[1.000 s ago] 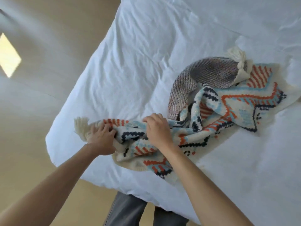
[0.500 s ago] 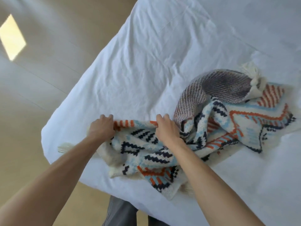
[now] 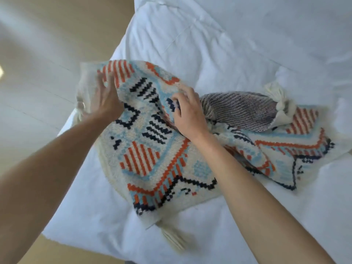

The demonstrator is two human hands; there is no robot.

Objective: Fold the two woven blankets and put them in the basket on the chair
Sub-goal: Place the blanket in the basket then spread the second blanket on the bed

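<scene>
A cream woven blanket (image 3: pixel 152 161) with orange, light-blue and navy patterns lies rumpled on the white bed (image 3: pixel 219 44). Its near part hangs lifted and spread between my hands. My left hand (image 3: pixel 103 100) grips the upper left edge near a cream tassel. My right hand (image 3: pixel 187 113) pinches the cloth further right. The right half stays on the bed, with its grey-brown back side (image 3: pixel 238 109) turned up and a knotted cream tassel (image 3: pixel 282 100) beside it. Another tassel (image 3: pixel 174 239) trails at the near corner. No second blanket, basket or chair is in view.
The bed's corner juts toward me; tan floor (image 3: pixel 57 25) lies to the left and below it. White bedding stretches away behind and to the right of the blanket.
Both hands have lifted the blanket's near edge up off the bed and pulled it wider, so its pattern now shows flat. The view has shifted closer.
</scene>
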